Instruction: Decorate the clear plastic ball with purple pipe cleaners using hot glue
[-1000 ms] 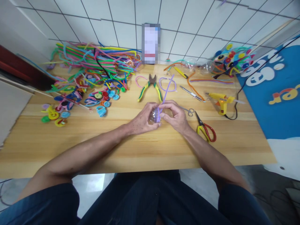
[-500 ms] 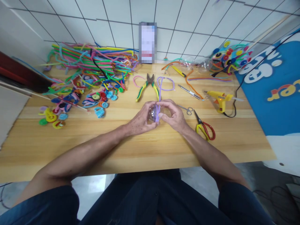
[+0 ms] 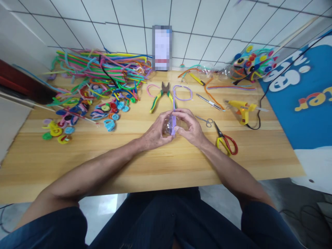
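Between my two hands is a clear plastic ball (image 3: 168, 126), held just above or on the table. A purple pipe cleaner (image 3: 174, 123) runs around its middle, and its long tail reaches away from me to a loose loop. My left hand (image 3: 157, 130) is wrapped round the ball's left side. On the right, my right hand (image 3: 190, 125) curls about the ball, thumb and fingers against the purple strand. Just beyond my hands lie pliers (image 3: 165, 95) with green and yellow handles, jaws apart. Some of the ball is hidden by my fingers.
Bundled pipe cleaners (image 3: 98, 69) and coiled pieces fill the left of the table (image 3: 145, 169). On the right are scissors (image 3: 225, 140), a yellow glue gun (image 3: 241, 110), a craft knife (image 3: 209, 101) and a decorated ball (image 3: 252, 64). A phone (image 3: 162, 48) leans on the tiled wall.
The purple pipe cleaner's tail has swung slightly left and lies closer around the ball. More of the clear ball shows to the right of the strand. Both hands keep their grip.
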{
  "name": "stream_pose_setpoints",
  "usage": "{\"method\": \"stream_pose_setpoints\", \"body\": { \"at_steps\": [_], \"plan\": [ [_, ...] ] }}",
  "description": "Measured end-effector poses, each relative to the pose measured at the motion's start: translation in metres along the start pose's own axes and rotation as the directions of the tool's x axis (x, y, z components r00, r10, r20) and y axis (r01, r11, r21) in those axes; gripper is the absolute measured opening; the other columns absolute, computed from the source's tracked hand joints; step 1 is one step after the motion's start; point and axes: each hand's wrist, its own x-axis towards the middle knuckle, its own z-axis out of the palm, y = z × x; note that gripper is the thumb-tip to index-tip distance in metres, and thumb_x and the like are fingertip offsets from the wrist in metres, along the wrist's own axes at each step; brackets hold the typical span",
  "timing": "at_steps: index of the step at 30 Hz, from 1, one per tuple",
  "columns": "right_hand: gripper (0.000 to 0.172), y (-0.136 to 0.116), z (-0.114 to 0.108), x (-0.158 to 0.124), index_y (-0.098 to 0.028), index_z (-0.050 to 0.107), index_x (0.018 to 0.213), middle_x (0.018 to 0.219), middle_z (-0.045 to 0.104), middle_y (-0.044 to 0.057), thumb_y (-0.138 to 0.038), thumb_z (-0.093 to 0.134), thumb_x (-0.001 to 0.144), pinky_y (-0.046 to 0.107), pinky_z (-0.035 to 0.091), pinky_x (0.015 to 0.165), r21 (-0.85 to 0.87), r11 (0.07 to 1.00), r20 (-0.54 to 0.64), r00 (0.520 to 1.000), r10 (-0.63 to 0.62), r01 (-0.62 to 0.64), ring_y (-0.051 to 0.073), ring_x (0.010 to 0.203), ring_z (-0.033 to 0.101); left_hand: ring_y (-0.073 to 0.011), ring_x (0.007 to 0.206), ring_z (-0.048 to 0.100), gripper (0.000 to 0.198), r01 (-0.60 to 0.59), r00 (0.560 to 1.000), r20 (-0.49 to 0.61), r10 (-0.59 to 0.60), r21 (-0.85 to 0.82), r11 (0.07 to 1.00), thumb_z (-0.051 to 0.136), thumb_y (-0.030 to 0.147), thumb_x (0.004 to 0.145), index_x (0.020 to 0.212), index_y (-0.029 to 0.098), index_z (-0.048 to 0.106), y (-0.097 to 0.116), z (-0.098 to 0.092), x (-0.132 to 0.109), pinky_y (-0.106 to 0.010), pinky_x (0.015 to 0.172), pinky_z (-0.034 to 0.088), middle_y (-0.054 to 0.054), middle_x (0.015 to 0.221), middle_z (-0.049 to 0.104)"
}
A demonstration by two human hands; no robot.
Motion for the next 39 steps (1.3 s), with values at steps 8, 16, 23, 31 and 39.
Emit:
{"method": "stream_pose_setpoints", "body": {
  "at_steps": [8,16,23,31,39],
  "plan": [
    [0.049,0.0067,0.0012,-0.0011,-0.033,0.076,0.142,0.157,0.063,0.012,-0.056,0.078,0.099,0.053,0.058,0.121,0.063,0.997,0.033,0.998,0.053,-0.055,0.033,0.149,0.062,-0.041,0.162,0.049,0.099,0.002,1.0,0.01,-0.002,0.029,1.0,0.083,0.043,0.097,0.176,0.028,0.025,0.0005,-0.0001,0.0004,-0.065,0.134,0.047,-0.022,0.172,0.045],
    [0.049,0.0039,0.0003,-0.0004,-0.032,0.077,0.143,0.156,0.065,0.013,-0.056,0.077,0.1,0.052,0.058,0.122,0.063,0.997,0.048,0.998,0.048,-0.051,0.032,0.149,0.062,-0.0411,0.164,0.048,0.078,0.089,0.996,0.022,-0.089,0.003,0.996,0.061,0.05,0.113,0.178,0.027,0.025,0.007,-0.0029,-0.004,-0.071,0.136,0.04,-0.023,0.177,0.043],
    [0.051,0.0052,-0.0006,-0.0017,-0.034,0.074,0.148,0.156,0.064,0.011,-0.052,0.076,0.1,0.054,0.054,0.126,0.054,0.998,0.044,0.999,0.026,-0.028,0.032,0.15,0.06,-0.0409,0.164,0.048,0.085,0.083,0.996,0.038,-0.082,-0.045,0.996,0.068,0.049,0.11,0.178,0.028,0.022,0.0038,-0.0016,-0.0041,-0.071,0.135,0.042,-0.024,0.177,0.041],
    [0.058,0.0073,-0.0007,-0.001,-0.034,0.072,0.151,0.157,0.064,0.011,-0.057,0.077,0.098,0.055,0.048,0.132,0.057,0.997,0.06,0.997,0.038,-0.042,0.033,0.152,0.059,-0.0407,0.163,0.05,0.092,0.056,0.998,-0.014,-0.058,-0.086,0.995,0.078,0.049,0.102,0.175,0.026,0.028,-0.0022,0.0025,-0.0037,-0.067,0.137,0.042,-0.024,0.174,0.045],
    [0.057,0.0057,-0.0004,-0.001,-0.035,0.074,0.148,0.155,0.065,0.011,-0.058,0.08,0.097,0.056,0.048,0.132,0.052,0.998,0.053,0.998,0.03,-0.033,0.033,0.151,0.059,-0.0389,0.163,0.05,0.089,0.001,1.0,-0.005,-0.002,-0.039,0.999,0.078,0.045,0.104,0.175,0.027,0.028,0.0022,-0.0008,-0.0011,-0.066,0.136,0.045,-0.023,0.173,0.046]
  ]
}}
